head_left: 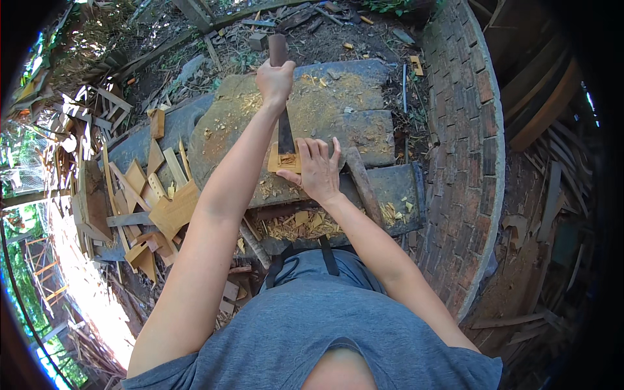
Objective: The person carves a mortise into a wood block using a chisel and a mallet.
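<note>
My left hand [275, 83] is wrapped round the brown handle of a chisel [285, 133], held nearly upright. Its dark, flat blade runs down to a small yellowish wood block [275, 162], where the tip meets a squared recess with chips in it. From the right side, my right hand [320, 172] grips this block, thumb along its near edge and fingers beside the blade. The block lies on a worn, dusty work slab [338, 120] strewn with wood shavings.
A worn grey bar [364, 185] lies just right of my right hand. Offcuts [174, 211] pile up at the left, and shavings [302, 224] gather along the near side. A curved brick wall [458, 149] bounds the right; soil and debris lie beyond the slab.
</note>
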### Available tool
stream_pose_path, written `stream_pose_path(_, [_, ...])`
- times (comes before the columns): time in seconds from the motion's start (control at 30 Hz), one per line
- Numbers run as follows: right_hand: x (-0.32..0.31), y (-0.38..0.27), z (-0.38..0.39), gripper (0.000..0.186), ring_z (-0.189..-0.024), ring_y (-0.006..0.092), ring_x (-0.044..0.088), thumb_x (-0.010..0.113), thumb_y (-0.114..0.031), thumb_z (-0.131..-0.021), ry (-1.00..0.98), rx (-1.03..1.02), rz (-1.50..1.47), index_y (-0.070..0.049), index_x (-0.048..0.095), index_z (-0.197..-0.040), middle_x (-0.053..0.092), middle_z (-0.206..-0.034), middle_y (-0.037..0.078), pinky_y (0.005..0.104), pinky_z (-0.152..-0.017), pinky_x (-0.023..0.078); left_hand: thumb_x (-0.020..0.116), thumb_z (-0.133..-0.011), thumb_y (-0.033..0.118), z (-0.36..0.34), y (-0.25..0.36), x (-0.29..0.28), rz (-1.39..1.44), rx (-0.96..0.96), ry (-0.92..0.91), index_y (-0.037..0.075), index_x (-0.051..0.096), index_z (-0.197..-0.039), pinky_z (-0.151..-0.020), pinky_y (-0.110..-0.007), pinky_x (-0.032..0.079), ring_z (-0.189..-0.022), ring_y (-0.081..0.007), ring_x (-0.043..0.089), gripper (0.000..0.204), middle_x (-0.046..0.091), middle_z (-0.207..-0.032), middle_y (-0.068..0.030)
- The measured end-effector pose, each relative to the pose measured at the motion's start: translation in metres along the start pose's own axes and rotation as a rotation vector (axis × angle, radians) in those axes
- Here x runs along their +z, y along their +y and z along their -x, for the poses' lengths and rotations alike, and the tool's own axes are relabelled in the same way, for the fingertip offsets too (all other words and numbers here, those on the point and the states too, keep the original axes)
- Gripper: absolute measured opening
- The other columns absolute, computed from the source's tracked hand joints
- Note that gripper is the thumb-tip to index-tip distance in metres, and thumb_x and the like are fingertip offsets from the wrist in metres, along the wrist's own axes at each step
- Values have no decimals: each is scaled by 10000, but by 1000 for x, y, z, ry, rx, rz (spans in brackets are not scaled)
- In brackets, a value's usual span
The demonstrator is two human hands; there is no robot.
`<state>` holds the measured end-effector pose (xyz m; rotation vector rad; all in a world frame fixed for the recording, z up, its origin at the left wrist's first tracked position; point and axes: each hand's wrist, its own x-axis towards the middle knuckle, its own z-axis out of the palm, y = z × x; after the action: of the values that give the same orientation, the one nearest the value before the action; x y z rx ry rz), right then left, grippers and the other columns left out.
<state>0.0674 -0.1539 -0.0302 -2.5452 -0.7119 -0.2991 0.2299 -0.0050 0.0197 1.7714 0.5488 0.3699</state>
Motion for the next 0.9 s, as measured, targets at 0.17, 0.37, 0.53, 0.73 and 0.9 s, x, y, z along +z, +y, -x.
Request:
stream_pose_path(0.17, [2,2,2,816,-1211,248,439,605,-706,-809,-10,16,4,-88,469,-1324,500,-1210,62,594,-1138,181,685,-807,207,30,14,-21,99,187,70,11,594,-788,-568,-317,467,-561,-145,570,217,608,-651,-61])
stream_pose_path(0.37, [2,2,0,851,-1216,256,435,584,-709,-824,13,-2,-13,-70,441,-1367,496,-1217,77,602,-1133,176,666,-917,111,95,37,-59,382,390,184,60,520,-809,-410,-242,382,-453,-70,489,189,523,-602,10])
stream_pose_path(0.53, [-2,2,0,894,-1234,275,427,642,-653,-825,-40,4,-36,-34,401,-1423,494,-1227,96,591,-1136,173,662,-924,104,100,46,-95,595,311,369,53,494,-849,-370,-242,365,-419,-77,466,191,515,-604,-3])
stream_pose_path(0.73, [-17,11,5,834,-1170,288,485,797,-481,-723,-173,-38,-78,-29,474,-1345,525,-1172,100,566,-1103,227,668,-929,114,99,46,-105,551,351,418,50,496,-840,-371,-239,365,-422,-76,466,204,514,-600,-10])
stream_pose_path(0.9, [-16,-13,12,770,-1078,280,507,823,-468,-687,-53,74,-54,-42,538,-1262,525,-1085,101,510,-1078,269,678,-935,136,101,43,-92,536,355,446,51,509,-824,-374,-237,369,-425,-71,466,220,520,-603,-4])
